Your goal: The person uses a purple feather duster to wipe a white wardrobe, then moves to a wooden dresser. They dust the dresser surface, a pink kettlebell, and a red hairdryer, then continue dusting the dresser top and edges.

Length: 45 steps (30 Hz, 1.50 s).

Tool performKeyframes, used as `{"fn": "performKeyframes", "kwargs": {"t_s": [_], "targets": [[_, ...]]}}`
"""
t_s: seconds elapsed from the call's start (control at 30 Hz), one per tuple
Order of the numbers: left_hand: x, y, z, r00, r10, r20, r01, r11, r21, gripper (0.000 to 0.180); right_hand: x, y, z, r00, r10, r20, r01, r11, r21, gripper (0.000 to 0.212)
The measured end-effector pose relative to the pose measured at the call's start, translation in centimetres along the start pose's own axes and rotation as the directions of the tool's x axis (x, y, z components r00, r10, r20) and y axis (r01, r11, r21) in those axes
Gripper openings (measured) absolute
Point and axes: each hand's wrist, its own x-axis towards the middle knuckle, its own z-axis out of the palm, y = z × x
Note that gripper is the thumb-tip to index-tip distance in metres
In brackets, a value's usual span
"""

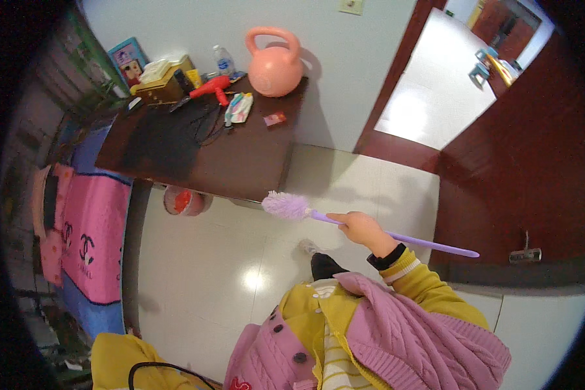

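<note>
My right hand is closed around the purple handle of a fluffy duster. The duster's pale lilac head points left, close to the front corner of a dark brown desk, and its thin handle runs on to the right past my wrist. A black band circles that wrist below the yellow sleeve. Of my left arm only a yellow sleeve shows at the lower left; the left hand is out of the picture.
On the desk stand a pink kettlebell-shaped object, a red hair dryer, a plastic bottle and a picture frame. A pink bin is beneath. A bed with a pink cover lies left; a dark red door stands open right.
</note>
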Motion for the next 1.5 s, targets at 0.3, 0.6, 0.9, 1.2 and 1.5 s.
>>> {"fn": "performKeyframes", "kwargs": {"t_s": [0.3, 0.6, 0.9, 1.2, 1.5], "targets": [[0.1, -7.8, 3.9, 0.999, 0.02, 0.036, -0.025, 0.986, 0.165, 0.034, 12.8, 3.6, -2.5, 0.985, 0.168, -0.049, -0.173, 0.973, -0.149, 0.048], [0.7, -12.3, 5.2, 0.997, 0.038, 0.065, -0.059, 0.932, 0.358, 0.035, 24.4, 7.7, -2.9, 0.96, 0.249, -0.125, -0.272, 0.935, -0.229, 0.049], [1.3, -14.8, 4.1, 0.996, 0.056, 0.073, -0.086, 0.852, 0.517, 0.035, 30.5, 7.0, -1.2, 0.991, 0.07, -0.116, -0.087, 0.985, -0.151, 0.046], [-2.2, -18.8, -3.6, 0.991, -0.031, -0.127, 0.114, 0.677, 0.727, 0.036, 25.9, 3.8, 2.7, 0.946, -0.178, 0.272, 0.218, 0.968, -0.122, 0.049], [-21.2, -27.9, -15.0, 0.385, -0.922, -0.029, 0.644, 0.246, 0.724, 0.025, 30.1, -1.7, 4.5, 0.979, -0.198, 0.057, 0.203, 0.971, -0.125, 0.05]]}}
